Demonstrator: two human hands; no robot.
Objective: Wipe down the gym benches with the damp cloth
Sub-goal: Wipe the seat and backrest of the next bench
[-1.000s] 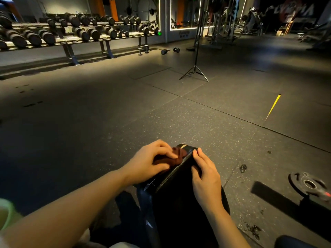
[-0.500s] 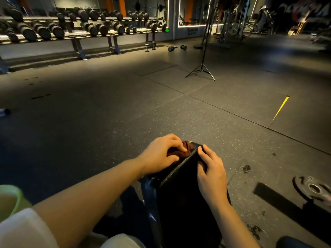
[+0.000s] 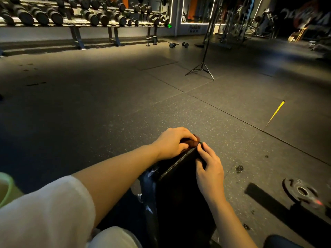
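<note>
A black padded gym bench (image 3: 180,190) runs away from me at the bottom centre, its stitched left edge catching light. My left hand (image 3: 172,143) grips a dark reddish-brown cloth (image 3: 192,141) bunched against the bench's far end, fingers curled over it. My right hand (image 3: 209,169) rests on the pad's right side just behind the cloth, fingertips curled at the far edge. Most of the cloth is hidden under my left fingers.
A weight plate (image 3: 302,191) lies on the rubber floor at right. A light stand tripod (image 3: 202,68) stands mid-floor. A long dumbbell rack (image 3: 80,17) lines the far wall, with loose dumbbells (image 3: 172,44) nearby. A green rim (image 3: 9,188) shows at the left edge.
Both hands and the cloth stay at the bench's far end; the left hand has closed further over the cloth. My head has moved closer and turned slightly.
</note>
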